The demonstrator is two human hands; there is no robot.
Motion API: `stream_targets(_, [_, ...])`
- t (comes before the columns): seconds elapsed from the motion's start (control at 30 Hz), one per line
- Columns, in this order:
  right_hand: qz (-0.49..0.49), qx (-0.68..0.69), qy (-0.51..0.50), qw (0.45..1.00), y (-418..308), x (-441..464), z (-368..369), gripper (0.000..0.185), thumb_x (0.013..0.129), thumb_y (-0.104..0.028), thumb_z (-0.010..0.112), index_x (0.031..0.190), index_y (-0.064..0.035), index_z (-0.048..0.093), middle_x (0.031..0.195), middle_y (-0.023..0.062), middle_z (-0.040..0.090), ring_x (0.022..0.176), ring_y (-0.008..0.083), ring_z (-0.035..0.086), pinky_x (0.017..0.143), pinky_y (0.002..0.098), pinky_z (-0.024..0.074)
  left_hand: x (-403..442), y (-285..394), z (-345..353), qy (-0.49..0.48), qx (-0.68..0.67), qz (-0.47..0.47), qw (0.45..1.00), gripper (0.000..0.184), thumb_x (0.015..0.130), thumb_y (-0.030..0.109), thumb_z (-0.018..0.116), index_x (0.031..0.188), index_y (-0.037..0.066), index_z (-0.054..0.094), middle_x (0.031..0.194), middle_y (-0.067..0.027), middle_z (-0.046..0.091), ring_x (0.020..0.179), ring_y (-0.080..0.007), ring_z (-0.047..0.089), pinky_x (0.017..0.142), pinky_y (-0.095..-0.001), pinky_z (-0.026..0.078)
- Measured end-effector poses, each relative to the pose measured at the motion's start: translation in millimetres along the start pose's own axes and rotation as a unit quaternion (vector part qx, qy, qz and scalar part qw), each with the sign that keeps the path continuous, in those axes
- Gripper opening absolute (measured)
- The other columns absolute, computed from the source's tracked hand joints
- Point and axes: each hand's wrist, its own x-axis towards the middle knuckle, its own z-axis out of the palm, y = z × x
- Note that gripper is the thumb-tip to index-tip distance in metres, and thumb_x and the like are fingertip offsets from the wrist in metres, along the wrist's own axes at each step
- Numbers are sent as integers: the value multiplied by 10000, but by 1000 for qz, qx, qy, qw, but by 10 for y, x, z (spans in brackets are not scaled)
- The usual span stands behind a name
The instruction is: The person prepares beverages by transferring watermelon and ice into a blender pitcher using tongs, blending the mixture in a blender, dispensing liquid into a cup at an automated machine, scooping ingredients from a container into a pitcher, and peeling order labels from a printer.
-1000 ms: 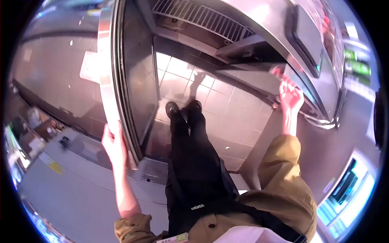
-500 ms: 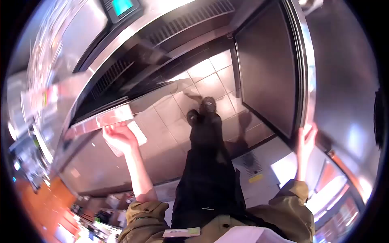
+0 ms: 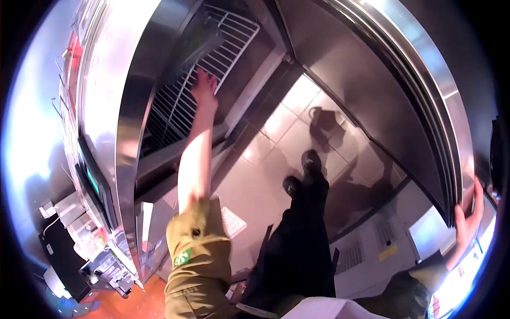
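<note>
Found at far left: a cabinet (image 3: 130,111), with a wire shelf (image 3: 175,111) inside. Noted over the shelf: the left hand (image 3: 204,89), at the end of an arm stretched toward the far side, with fingers partly bent. Unable to tell whether gripping anything. Recorded just beyond the fingertips, over the far part of the shelf: a dark item (image 3: 196,42), greenish in tone, blurred and too dim to identify. Contact between hand and item impossible to confirm.

Observed at far right: the door (image 3: 366,74), standing open, with inner panel turned toward the cabinet. Found at the near end of the door's edge: the right hand (image 3: 468,212), closed around that edge, with thumb to the inner side and fingers to the outer.

Seen between cabinet and door: a tiled floor (image 3: 276,125), brightest at the far part, with shadows toward the right. Noted on it: two dark shoes (image 3: 312,161), the right one slightly farther.

Logged at near right: a pale unit (image 3: 396,228) with vents and a yellow label (image 3: 388,252). Logged at near left: a green patch (image 3: 182,257) on the left sleeve (image 3: 196,276). Seen just right of that sleeve: a pale sheet (image 3: 232,222).
</note>
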Motion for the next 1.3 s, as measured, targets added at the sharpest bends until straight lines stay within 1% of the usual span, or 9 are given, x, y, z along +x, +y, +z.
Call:
stream_targets(0.23, [-5, -18, -29, 999, 363, -179, -97, 780, 695, -452, 582, 1248, 48, 353, 1285, 192, 375, 1233, 288, 302, 1024, 376, 173, 1503, -43, 292, 23, -151, -92, 984, 296, 809, 299, 560, 1067, 167, 502, 1003, -63, 544, 869, -270, 540, 708, -411, 510])
stream_targets(0.3, [56, 59, -34, 996, 114, -126, -9, 750, 661, -391, 640, 1235, 23, 390, 1036, 111, 499, 920, 195, 465, 811, 286, 337, 1404, -10, 266, 50, -217, -139, 965, 231, 822, 251, 537, 1029, 150, 520, 987, -72, 546, 879, -275, 540, 733, -441, 507])
stream_targets(0.4, [48, 89, -13, 995, -277, -78, 132, 666, 627, -306, 681, 1184, -16, 460, 734, 7, 449, 610, 82, 346, 549, 216, 282, 773, -165, 190, 22, -286, -208, 935, 155, 839, 156, 507, 981, 105, 542, 981, -80, 543, 893, -247, 542, 735, -455, 502])
stream_targets(0.5, [99, 56, -37, 993, -566, -110, 138, 596, 606, -212, 672, 1130, 3, 485, 957, 146, 562, 844, 236, 521, 761, 333, 402, -807, 138, 643, 118, -277, -273, 914, 54, 854, 77, 457, 846, 54, 505, 719, -48, 550, 681, -157, 548, 621, -297, 490])
stream_targets(0.57, [94, 113, -47, 988, -853, -45, 81, 544, 636, -183, 665, 1111, 12, 487, 960, 169, 572, 871, 261, 539, 788, 342, 407, -1535, -14, 417, -208, -421, -255, 845, 145, 878, 139, 402, 861, 25, 490, 653, -54, 518, 543, -158, 512, 473, -250, 427])
stream_targets(0.73, [-17, 135, -8, 991, -1065, -241, 286, 445, 736, -213, 637, 1087, 12, 482, 823, 134, 571, 725, 208, 531, 671, 309, 421, -3444, 282, 108, -100, -328, -403, 848, 8, 782, 53, 523, 779, 60, 521, 669, -24, 498, 617, -136, 486, 609, -300, 428])
stream_targets(1.07, [29, 146, -163, 975, -2031, -825, 797, 465, 824, -291, 564, 1093, 54, 406, 921, 191, 524, 840, 255, 519, 766, 331, 405, -5309, 2017, -1896, 79, -325, -308, 891, 248, 790, 66, 562, 1028, 20, 511, 991, -87, 575, 889, -174, 575, 771, -323, 488])
stream_targets(1.2, [-186, -46, 59, 980, -3192, -1196, 772, 494, 840, -263, 526, 1202, 34, 370, 1074, 217, 475, 1016, 350, 459, 837, 390, 384, -5731, 2051, -2954, 178, -331, -168, 911, 195, 764, 72, 604, 943, 20, 548, 839, -48, 590, 710, -132, 574, 622, -254, 495])
stream_targets(1.3, [-333, 322, -52, 885, -4860, -1839, 689, 326, 798, -52, 540, 1112, 20, 487, 1028, 142, 537, 925, 222, 537, 801, 310, 427, -5776, 2055, -3902, 287, -292, -81, 909, 167, 747, 96, 620, 875, 8, 559, 725, -34, 567, 532, -100, 489, 483, -223, 396])
